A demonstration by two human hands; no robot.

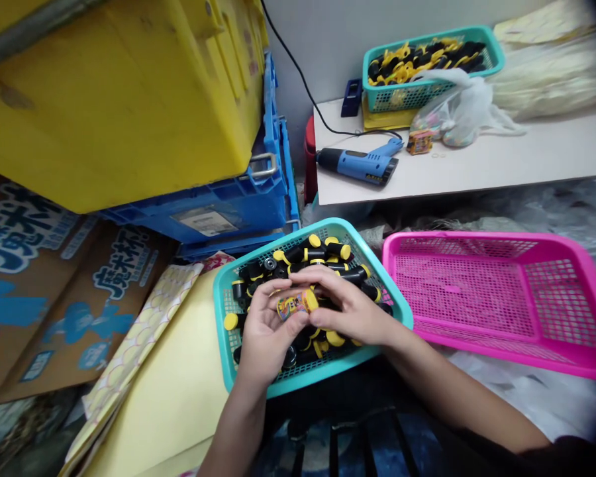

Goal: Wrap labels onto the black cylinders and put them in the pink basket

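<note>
Above a teal basket point(308, 232), my two hands meet around a small cylinder with a colourful printed wrapper point(293, 305) and a yellow end. My left hand point(268, 331) has its fingers and thumb curled round the wrapped part. At the yellow end, my right hand point(340, 301) is closed with its thumb and fingers pinched there; part of the grip is hidden. Below both hands the basket holds many black cylinders with yellow caps point(345, 252), lying in all directions.
A pink basket point(477, 358) stands to the right. On the white table point(457, 175) lie a blue heat gun point(360, 164), a knotted plastic bag point(469, 109) and another teal basket point(385, 99) of black and yellow parts. Yellow point(129, 99) and blue crates point(228, 199) are stacked at left, beside cardboard point(74, 285).
</note>
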